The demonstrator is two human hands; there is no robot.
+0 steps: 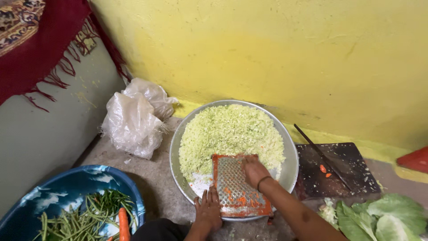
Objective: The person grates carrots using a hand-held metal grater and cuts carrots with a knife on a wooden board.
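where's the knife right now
In the head view the knife lies slantwise on the dark cutting board at the right, beside the metal bowl and above the cabbage leaves.

Bare grey floor, speckled w/ scraps, running up to a yellow wall. On it: a wide metal tray in the middle, heaped w/ shredded cabbage; crumpled plastic bags just left of it, by the wall; a blue tub at bottom left (green beans and a carrot inside). Right of the tray, a dark board w/ a knife across it & orange bits. Cabbage leaves at bottom right, near the board.
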